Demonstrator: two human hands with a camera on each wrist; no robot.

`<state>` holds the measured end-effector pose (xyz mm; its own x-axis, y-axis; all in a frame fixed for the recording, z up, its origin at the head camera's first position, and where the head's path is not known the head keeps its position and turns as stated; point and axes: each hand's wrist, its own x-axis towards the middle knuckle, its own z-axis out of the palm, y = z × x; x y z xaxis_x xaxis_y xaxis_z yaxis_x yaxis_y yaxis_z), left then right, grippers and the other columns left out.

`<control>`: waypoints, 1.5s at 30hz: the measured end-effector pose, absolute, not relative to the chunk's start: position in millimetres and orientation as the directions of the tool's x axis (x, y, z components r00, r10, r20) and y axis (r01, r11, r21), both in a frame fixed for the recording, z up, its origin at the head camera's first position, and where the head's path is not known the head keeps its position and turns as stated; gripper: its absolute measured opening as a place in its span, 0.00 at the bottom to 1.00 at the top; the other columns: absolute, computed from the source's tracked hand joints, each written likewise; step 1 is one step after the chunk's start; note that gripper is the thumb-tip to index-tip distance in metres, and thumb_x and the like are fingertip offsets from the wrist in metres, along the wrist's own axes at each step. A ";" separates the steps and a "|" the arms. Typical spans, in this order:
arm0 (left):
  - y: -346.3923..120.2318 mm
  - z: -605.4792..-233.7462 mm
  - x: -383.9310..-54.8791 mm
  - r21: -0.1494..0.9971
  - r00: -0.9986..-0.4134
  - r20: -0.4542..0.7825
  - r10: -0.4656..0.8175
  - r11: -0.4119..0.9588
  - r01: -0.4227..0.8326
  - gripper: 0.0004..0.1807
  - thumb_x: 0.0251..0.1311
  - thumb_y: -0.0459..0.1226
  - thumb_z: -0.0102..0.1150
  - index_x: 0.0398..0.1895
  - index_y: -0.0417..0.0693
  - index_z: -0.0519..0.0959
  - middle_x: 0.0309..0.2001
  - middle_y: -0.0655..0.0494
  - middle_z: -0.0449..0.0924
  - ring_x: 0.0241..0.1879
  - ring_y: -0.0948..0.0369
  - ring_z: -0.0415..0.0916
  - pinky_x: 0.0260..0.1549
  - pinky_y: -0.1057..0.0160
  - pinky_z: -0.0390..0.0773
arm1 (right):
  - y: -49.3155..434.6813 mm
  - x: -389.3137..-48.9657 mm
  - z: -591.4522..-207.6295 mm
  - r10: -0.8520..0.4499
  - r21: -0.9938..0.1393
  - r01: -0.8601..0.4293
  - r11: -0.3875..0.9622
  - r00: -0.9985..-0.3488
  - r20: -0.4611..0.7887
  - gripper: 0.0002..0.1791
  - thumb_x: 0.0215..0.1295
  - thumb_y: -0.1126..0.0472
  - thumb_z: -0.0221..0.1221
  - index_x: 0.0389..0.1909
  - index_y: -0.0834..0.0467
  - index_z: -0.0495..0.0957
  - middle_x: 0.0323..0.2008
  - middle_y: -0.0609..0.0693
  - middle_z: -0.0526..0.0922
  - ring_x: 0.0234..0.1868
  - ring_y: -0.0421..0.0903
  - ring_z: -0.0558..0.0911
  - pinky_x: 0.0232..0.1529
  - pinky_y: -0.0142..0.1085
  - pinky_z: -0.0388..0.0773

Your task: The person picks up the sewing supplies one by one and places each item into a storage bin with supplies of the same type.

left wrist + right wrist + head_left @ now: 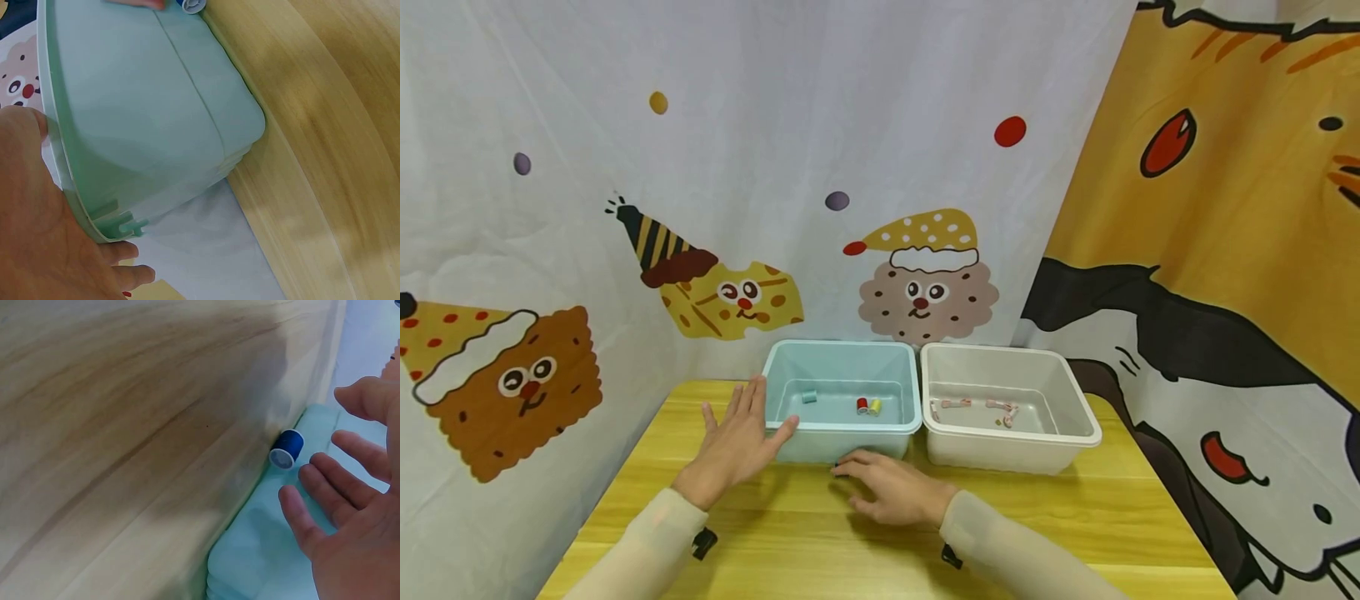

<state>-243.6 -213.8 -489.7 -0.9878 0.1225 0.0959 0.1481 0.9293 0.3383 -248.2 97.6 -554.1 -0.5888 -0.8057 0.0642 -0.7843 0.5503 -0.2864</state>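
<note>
My left hand [733,437] rests at the front left corner of a light blue plastic bin [842,443]. Its thumb reaches over the rim, with the other fingers straight along the side. A spool of dark blue thread [287,449] lies on the table against the bin's front wall. Just beside this spool is my right hand [895,487], palm down, its fingers spread and slightly bent; in the right wrist view they stand apart from it. Inside the blue bin lie a red spool [862,406], a yellow spool [875,407] and a teal spool [808,397].
A white bin [1007,450] stands close on the right of the blue one, with several small pink pieces [956,403] on its floor. Both bins sit at the back of a wooden table [820,558]. Behind them hangs a printed cloth [737,150].
</note>
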 end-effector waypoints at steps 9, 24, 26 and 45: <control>-214.7 -490.8 -242.7 0.346 -0.987 0.101 0.124 0.926 0.151 0.63 0.85 0.76 0.42 0.97 0.34 0.45 0.97 0.35 0.43 0.95 0.29 0.42 0.80 0.05 0.33 | 94.1 -249.1 -559.9 -0.815 -0.266 -0.798 0.541 -0.576 0.069 0.31 0.85 0.53 0.68 0.84 0.50 0.78 0.79 0.48 0.82 0.77 0.45 0.84 0.80 0.40 0.83; -214.5 -491.4 -245.0 0.349 -0.988 0.095 0.125 0.925 0.151 0.63 0.85 0.76 0.41 0.97 0.34 0.44 0.97 0.35 0.42 0.96 0.29 0.41 0.81 0.06 0.32 | 91.5 -243.1 -560.4 -0.782 -0.222 -0.770 0.598 -0.621 0.050 0.28 0.84 0.56 0.70 0.81 0.50 0.82 0.73 0.49 0.86 0.71 0.46 0.86 0.75 0.40 0.87; -214.7 -491.5 -245.3 0.351 -0.988 0.094 0.126 0.924 0.151 0.63 0.85 0.76 0.41 0.97 0.34 0.44 0.97 0.35 0.42 0.96 0.29 0.41 0.81 0.06 0.32 | 92.5 -243.6 -562.1 -0.780 -0.226 -0.770 0.597 -0.623 0.061 0.27 0.83 0.59 0.70 0.79 0.51 0.83 0.71 0.49 0.88 0.69 0.45 0.87 0.73 0.38 0.87; -214.5 -488.0 -243.8 0.350 -0.989 0.077 0.125 0.926 0.144 0.63 0.86 0.75 0.42 0.97 0.33 0.43 0.97 0.35 0.40 0.96 0.29 0.40 0.81 0.06 0.32 | 105.3 -245.3 -563.5 -0.796 -0.283 -0.780 0.559 -0.600 0.082 0.22 0.81 0.65 0.72 0.71 0.54 0.89 0.57 0.48 0.90 0.54 0.35 0.88 0.56 0.24 0.88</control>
